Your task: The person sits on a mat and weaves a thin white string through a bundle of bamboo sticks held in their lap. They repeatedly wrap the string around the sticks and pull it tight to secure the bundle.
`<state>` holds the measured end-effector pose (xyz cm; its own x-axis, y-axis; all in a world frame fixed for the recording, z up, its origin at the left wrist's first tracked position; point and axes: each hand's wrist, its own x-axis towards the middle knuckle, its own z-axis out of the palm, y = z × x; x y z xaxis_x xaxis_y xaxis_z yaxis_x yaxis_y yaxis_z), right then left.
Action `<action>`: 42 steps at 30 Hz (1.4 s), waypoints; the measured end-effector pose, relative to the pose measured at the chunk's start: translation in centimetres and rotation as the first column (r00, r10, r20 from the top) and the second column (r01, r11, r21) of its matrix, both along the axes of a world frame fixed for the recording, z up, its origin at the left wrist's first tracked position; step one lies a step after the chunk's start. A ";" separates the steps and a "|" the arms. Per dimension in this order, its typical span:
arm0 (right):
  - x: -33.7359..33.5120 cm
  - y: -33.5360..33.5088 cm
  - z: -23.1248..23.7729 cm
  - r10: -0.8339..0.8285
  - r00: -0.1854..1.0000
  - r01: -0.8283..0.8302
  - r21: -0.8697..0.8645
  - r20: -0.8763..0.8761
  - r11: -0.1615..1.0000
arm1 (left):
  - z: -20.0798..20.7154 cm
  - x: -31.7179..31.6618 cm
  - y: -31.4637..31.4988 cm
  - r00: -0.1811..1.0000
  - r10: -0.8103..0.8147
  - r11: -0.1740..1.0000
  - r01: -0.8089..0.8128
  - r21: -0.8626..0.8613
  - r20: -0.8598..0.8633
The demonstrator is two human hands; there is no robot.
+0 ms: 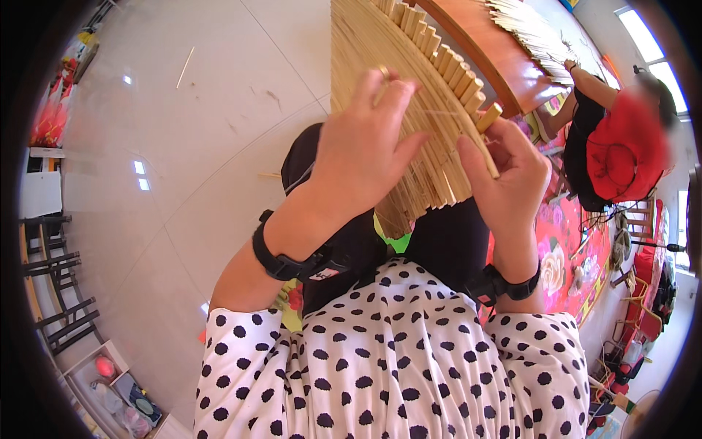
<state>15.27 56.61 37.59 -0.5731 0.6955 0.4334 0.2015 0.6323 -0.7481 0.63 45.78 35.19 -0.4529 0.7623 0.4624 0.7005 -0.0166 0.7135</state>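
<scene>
A mat of thin, straw-coloured sticks (395, 55) slopes over my lap and runs away from me. Short, thick wooden pegs (455, 75) line its right edge. Above the mat's near part is my left hand (367, 139), its thumb stretched away from loosely bent fingers; the fingertips are a little blurred. My right hand (512, 164) pinches the outermost stick at the mat's right edge, thumb on top and fingers partly hidden behind. The nearest peg (489, 117) lies just above its fingers. A fine pale thread (442, 113) crosses the sticks between the hands.
An orange-brown wooden table (504, 55) bears a spread of pale sticks (523, 33). Beside it a person in a red top (627, 146) reaches toward those sticks. A red flowered cloth (559, 252) lies at right. One loose stick (186, 67) lies on the tiled floor (227, 110).
</scene>
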 end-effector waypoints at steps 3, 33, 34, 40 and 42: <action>-0.1 0.4 0.0 -0.027 1.000 0.027 0.014 0.012 1.000 | -1.4 0.7 -1.9 0.984 0.018 0.986 0.012 0.168 -0.178; -2.6 -0.1 1.1 0.004 0.999 -0.007 -0.076 -0.038 0.997 | -1.5 8.4 -5.9 0.741 -0.667 0.722 0.616 -0.316 -0.080; -2.3 -0.3 1.7 0.050 0.994 -0.037 -0.134 0.097 0.990 | -0.3 8.5 -5.6 0.683 -0.711 0.692 0.636 -0.340 -0.169; -1.6 -0.5 1.2 0.219 0.976 -0.211 -0.227 0.011 0.951 | 4.9 8.5 -4.9 0.685 -0.718 0.692 0.722 -0.018 -0.128; -0.7 -0.4 1.2 0.287 0.958 -0.278 -0.250 0.000 0.928 | 6.3 8.3 -5.0 0.654 -0.744 0.660 0.751 -0.001 -0.137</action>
